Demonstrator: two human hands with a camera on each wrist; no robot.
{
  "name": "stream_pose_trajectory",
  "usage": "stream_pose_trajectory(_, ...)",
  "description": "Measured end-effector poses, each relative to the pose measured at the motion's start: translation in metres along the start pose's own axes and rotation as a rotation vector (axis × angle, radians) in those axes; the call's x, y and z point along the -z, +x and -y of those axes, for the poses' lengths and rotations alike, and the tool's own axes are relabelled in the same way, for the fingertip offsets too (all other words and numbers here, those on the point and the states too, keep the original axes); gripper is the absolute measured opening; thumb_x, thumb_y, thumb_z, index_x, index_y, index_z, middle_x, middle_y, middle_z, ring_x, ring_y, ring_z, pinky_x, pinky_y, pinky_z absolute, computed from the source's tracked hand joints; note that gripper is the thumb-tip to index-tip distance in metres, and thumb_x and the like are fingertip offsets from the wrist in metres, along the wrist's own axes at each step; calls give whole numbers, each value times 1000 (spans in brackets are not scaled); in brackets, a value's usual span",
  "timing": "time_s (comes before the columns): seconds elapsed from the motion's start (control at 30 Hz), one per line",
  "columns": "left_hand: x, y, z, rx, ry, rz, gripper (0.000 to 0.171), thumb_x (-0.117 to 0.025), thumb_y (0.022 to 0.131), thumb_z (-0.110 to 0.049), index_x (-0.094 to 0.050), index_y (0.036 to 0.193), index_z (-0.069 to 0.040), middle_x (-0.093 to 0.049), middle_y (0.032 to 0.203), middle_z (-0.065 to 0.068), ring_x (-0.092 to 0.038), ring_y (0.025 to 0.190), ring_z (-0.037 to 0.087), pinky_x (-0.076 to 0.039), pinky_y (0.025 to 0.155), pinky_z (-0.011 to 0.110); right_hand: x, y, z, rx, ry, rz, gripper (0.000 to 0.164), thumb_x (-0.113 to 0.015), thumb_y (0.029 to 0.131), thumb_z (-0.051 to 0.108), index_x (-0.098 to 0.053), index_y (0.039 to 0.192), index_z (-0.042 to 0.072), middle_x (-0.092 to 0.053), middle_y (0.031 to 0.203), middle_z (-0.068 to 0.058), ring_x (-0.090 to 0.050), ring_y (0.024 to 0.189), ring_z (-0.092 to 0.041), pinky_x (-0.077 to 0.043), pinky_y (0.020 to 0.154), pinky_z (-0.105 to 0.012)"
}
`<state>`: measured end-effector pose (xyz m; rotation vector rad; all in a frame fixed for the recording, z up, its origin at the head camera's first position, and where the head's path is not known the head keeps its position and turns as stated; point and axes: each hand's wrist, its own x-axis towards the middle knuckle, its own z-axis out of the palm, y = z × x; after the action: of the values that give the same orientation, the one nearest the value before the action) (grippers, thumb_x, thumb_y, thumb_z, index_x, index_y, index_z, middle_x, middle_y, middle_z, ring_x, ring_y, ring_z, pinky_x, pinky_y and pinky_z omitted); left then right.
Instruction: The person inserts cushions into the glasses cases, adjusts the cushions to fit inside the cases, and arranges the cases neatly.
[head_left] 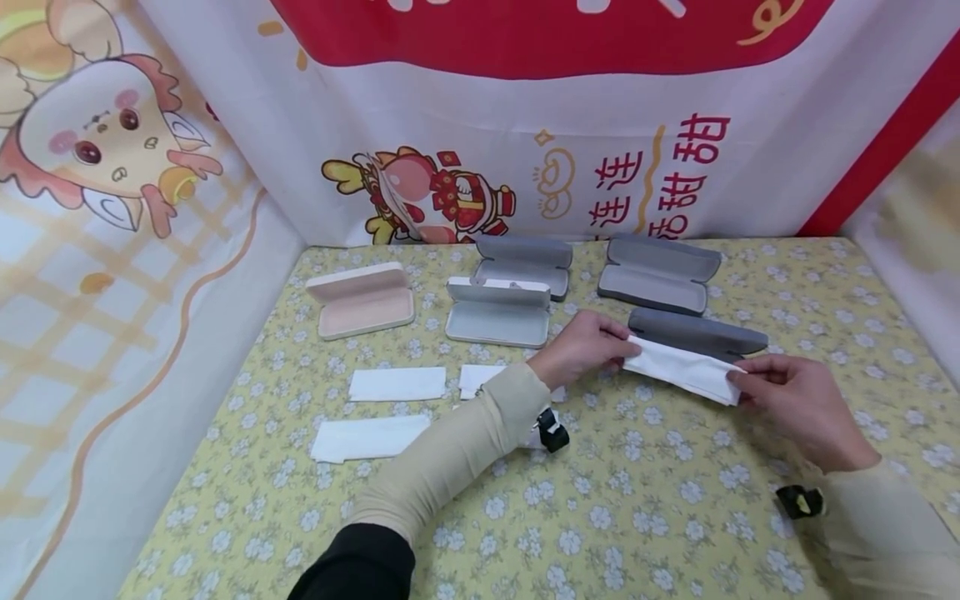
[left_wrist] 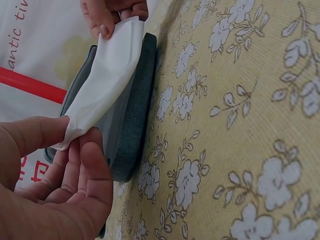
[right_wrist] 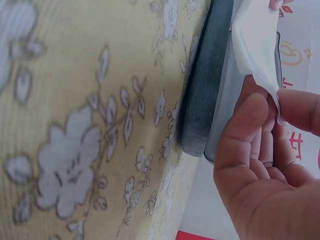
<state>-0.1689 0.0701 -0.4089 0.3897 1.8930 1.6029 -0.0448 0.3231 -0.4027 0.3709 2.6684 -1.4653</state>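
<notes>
The left hand (head_left: pixel 588 346) pinches one end of a folded white cloth (head_left: pixel 678 369) and the right hand (head_left: pixel 802 404) pinches the other; the cloth stretches between them, close to an open dark gray case (head_left: pixel 693 332); four more open cases (head_left: pixel 498 325) sit behind and leftward; other white cloths (head_left: pixel 397 384) lie on the flowery table (head_left: pixel 622 500).

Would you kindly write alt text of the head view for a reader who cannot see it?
A person's left hand and right hand hold a folded white cloth by its ends, partly hiding an open gray case on a flowered tablecloth. Four more open cases stand behind or left of it; other white cloths lie near the left sleeve.
</notes>
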Motion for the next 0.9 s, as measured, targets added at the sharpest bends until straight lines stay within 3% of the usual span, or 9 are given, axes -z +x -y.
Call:
stream_pose_trajectory(0.27,-3,6,2,11,-95,-28,12,-74,91,-2,-73,103,-2,-70,95,7,-66,76,19,-56,83,48,6,5,-5,-5,50,-13,43,-63,101,30,-60,120,-10,-68,94,-7,-68,76,-19,-58,66,-32)
stream_pose_trajectory(0.73,-7,14,5,-5,-109,-87,8,-76,89,-2,-74,97,-3,-70,93,6,-66,75,17,-57,77,42,5,17,-13,-109,140,-65,47,-64,100,27,-57,127,-11,-62,96,8,-66,77,-7,-58,68,-29)
stream_pose_trajectory(0.9,-9,16,4,-17,-96,-119,8,-77,87,0,-74,93,-4,-69,91,5,-64,72,17,-56,73,42,3,19,-14,-140,136,-106,48,-64,100,28,-57,129,-9,-61,102,2,-66,76,-7,-58,68,-28)
